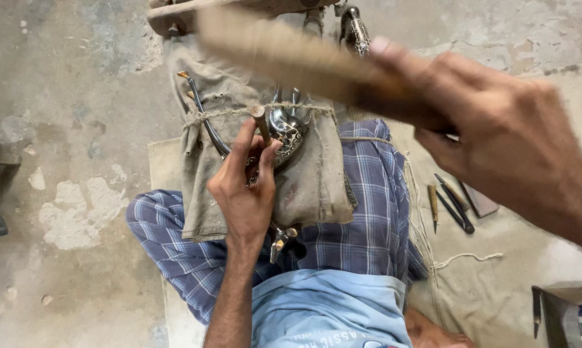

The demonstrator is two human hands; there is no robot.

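Blue checked cloth [374,219] wraps the crossed legs at six o'clock, under a pale blue shirt [329,309]. Above it, at centre, the left hand [246,187] pinches a short metal punch [260,124] between thumb and fingers, tip down on a shiny silver piece [286,132]. That piece is curved and bright, chased with fine dark patterning, and lies tied with twine on a grubby canvas pad [310,187]. At two o'clock the right hand [497,129] grips a blurred wooden mallet [291,55], raised well above the punch. Loose dark tools [455,203] lie on the mat [491,283] at three o'clock.
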